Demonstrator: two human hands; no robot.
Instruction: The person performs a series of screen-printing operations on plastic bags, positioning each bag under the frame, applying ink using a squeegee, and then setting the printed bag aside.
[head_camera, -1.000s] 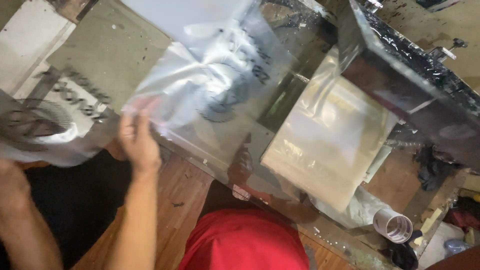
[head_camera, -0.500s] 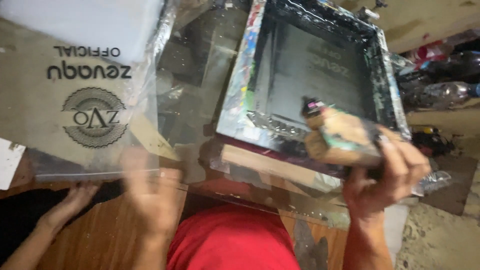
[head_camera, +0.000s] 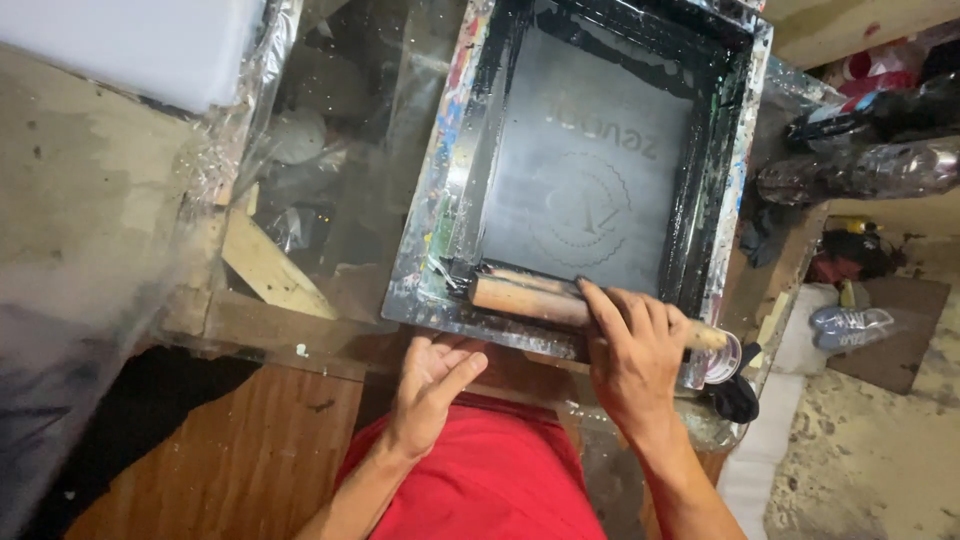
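A screen-printing frame (head_camera: 440, 180) with a dark, ink-covered mesh (head_camera: 590, 170) lies flat on the bench. A faint round emblem shows in the mesh. A wooden-handled squeegee (head_camera: 525, 297) rests along the frame's near edge. My right hand (head_camera: 635, 350) is closed over the squeegee's handle near its right end. My left hand (head_camera: 432, 385) rests with fingers spread against the frame's near rail, holding nothing.
Clear plastic sheeting (head_camera: 210, 170) covers the bench at left, over a grey panel (head_camera: 90, 220). A wooden plank (head_camera: 265, 262) lies beside the frame. A small tape roll (head_camera: 722, 360) sits at the frame's near right corner. Bottles and shoes (head_camera: 845, 325) clutter the floor at right.
The printed plastic sheet has left my left hand and is gone from view. My right hand has set the squeegee down along the frame's near edge. My left hand moved to the frame.
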